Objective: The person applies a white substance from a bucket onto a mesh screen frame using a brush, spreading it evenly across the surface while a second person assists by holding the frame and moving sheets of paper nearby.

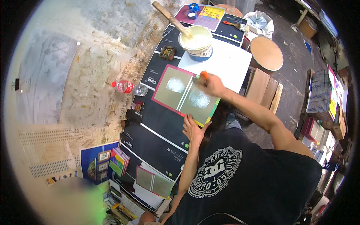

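Note:
A book cover case (168, 101) lies open on the table, with two grey-brown boards, a narrow spine strip between them and pink, green and yellow edges. Shiny wet patches show on both boards. My right hand (214, 86) is closed round a brush with an orange handle (204, 75), over the upper part of the right board; its bristles are blurred. My left hand (192, 130) rests at the near edge of the case, fingers spread and touching its border. Beyond the case stands a white bucket (200, 52) of pale paste with a wooden stick (168, 15) leaning in it.
A red-labelled plastic bottle (123, 86) lies at the table's left edge, near a small box (167, 52). Another brush (234, 25) and blue tape (192, 14) lie at the back. A second cover case (144, 179) sits lower left. A round-topped drum (266, 52) stands right.

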Demonstrator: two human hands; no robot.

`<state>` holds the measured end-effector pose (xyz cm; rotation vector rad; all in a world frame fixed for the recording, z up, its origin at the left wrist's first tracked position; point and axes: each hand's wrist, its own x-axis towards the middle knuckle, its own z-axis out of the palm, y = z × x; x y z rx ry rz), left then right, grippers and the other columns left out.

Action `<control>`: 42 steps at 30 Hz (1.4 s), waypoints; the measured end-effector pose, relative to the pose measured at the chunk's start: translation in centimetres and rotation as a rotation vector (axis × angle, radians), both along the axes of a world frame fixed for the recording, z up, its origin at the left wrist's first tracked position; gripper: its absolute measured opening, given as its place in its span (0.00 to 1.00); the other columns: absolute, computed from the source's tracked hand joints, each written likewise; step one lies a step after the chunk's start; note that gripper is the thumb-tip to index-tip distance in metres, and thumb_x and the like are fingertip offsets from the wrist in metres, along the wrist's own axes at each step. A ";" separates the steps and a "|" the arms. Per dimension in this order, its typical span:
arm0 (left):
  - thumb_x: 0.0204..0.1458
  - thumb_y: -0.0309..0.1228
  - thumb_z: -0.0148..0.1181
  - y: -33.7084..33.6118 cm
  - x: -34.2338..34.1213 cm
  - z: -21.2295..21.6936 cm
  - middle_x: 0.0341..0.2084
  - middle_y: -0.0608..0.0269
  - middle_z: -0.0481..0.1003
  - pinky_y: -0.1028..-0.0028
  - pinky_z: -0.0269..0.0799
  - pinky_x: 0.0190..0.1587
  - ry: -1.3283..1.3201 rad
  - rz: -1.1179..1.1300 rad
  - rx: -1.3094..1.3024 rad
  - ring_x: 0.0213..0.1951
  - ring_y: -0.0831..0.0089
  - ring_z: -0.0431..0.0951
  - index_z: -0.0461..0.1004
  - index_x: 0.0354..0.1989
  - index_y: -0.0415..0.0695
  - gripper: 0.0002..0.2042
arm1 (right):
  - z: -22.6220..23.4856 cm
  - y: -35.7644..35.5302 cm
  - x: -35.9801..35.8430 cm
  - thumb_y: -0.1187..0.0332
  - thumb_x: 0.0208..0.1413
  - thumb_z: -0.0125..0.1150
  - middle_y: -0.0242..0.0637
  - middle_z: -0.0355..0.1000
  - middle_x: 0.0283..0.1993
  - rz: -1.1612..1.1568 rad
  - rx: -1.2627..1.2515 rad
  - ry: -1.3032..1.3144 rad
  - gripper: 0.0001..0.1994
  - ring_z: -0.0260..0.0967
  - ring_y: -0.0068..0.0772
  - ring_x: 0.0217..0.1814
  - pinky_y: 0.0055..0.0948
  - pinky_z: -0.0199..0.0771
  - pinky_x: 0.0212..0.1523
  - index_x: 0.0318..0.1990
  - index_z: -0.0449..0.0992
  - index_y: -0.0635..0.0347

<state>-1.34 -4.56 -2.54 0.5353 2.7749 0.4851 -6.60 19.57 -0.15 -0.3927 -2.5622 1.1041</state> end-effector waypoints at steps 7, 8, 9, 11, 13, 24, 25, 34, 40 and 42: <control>0.40 0.68 0.66 -0.5 0.0 0.3 0.68 0.47 0.55 0.39 0.63 0.54 0.013 0.004 -0.035 0.62 0.41 0.64 0.58 0.67 0.35 0.55 | 0.4 0.9 3.9 0.49 0.55 0.66 0.51 0.71 0.17 -0.107 -0.188 -0.282 0.26 0.73 0.52 0.20 0.45 0.73 0.26 0.19 0.75 0.67; 0.40 0.68 0.66 -0.2 -0.1 0.3 0.68 0.47 0.55 0.39 0.63 0.54 0.017 0.014 -0.031 0.62 0.41 0.64 0.58 0.67 0.35 0.55 | 0.6 2.7 3.7 0.52 0.59 0.60 0.47 0.71 0.16 -0.116 0.013 -0.185 0.21 0.73 0.53 0.19 0.48 0.75 0.28 0.23 0.79 0.60; 0.40 0.67 0.68 -0.1 -0.3 0.2 0.68 0.47 0.55 0.39 0.64 0.53 0.014 -0.006 0.009 0.61 0.42 0.65 0.58 0.67 0.35 0.54 | 2.8 3.5 3.0 0.61 0.57 0.60 0.44 0.72 0.19 -0.098 0.154 -0.198 0.10 0.74 0.50 0.25 0.47 0.74 0.31 0.31 0.81 0.56; 0.40 0.65 0.69 -0.1 -0.3 0.1 0.68 0.47 0.55 0.40 0.65 0.52 0.018 -0.017 0.051 0.61 0.42 0.65 0.57 0.67 0.36 0.54 | 0.8 3.3 1.0 0.68 0.52 0.60 0.39 0.73 0.27 -0.057 0.392 0.195 0.10 0.75 0.44 0.36 0.43 0.72 0.39 0.42 0.81 0.49; 0.40 0.62 0.72 -0.3 0.0 -0.1 0.67 0.48 0.55 0.40 0.66 0.52 0.026 0.006 0.074 0.61 0.43 0.66 0.55 0.68 0.36 0.54 | 2.1 -0.3 0.4 0.70 0.49 0.61 0.35 0.74 0.36 0.211 0.353 0.142 0.16 0.73 0.40 0.47 0.41 0.69 0.46 0.47 0.80 0.44; 0.33 0.63 0.75 -0.9 0.1 0.0 0.68 0.44 0.56 0.45 0.66 0.60 -0.055 0.112 0.139 0.67 0.46 0.62 0.54 0.67 0.33 0.59 | 0.7 -2.9 -9.4 0.52 0.56 0.62 0.46 0.77 0.26 0.574 0.105 -0.202 0.16 0.78 0.50 0.29 0.47 0.76 0.33 0.30 0.82 0.54; 0.33 0.63 0.75 -0.6 0.0 0.2 0.68 0.44 0.56 0.47 0.66 0.60 -0.069 0.096 0.099 0.67 0.47 0.62 0.55 0.67 0.33 0.59 | 0.7 -1.9 -11.1 0.54 0.55 0.62 0.43 0.78 0.27 0.462 0.194 -0.286 0.12 0.78 0.47 0.31 0.47 0.76 0.35 0.32 0.84 0.50; 0.32 0.64 0.75 -0.6 -0.5 -2.4 0.68 0.45 0.56 0.39 0.64 0.56 0.045 0.099 0.245 0.64 0.44 0.64 0.56 0.66 0.36 0.58 | -3.4 -9.3 -11.6 0.61 0.54 0.62 0.45 0.78 0.30 0.569 0.312 0.240 0.10 0.78 0.49 0.36 0.46 0.76 0.41 0.42 0.83 0.42; 0.30 0.61 0.77 -0.5 -0.4 -1.2 0.68 0.49 0.56 0.43 0.65 0.55 -0.046 0.149 0.091 0.63 0.47 0.65 0.56 0.66 0.39 0.58 | -2.1 -1.9 -9.9 0.51 0.58 0.60 0.50 0.76 0.26 0.362 -0.092 -0.199 0.14 0.76 0.54 0.29 0.50 0.75 0.35 0.38 0.83 0.49; 0.30 0.61 0.78 -0.1 -0.8 -1.2 0.68 0.49 0.56 0.43 0.65 0.55 -0.054 0.147 0.113 0.63 0.47 0.66 0.56 0.66 0.38 0.58 | -2.9 3.7 -9.6 0.50 0.58 0.61 0.49 0.75 0.25 0.237 -0.044 -0.117 0.16 0.76 0.52 0.28 0.49 0.75 0.33 0.36 0.82 0.52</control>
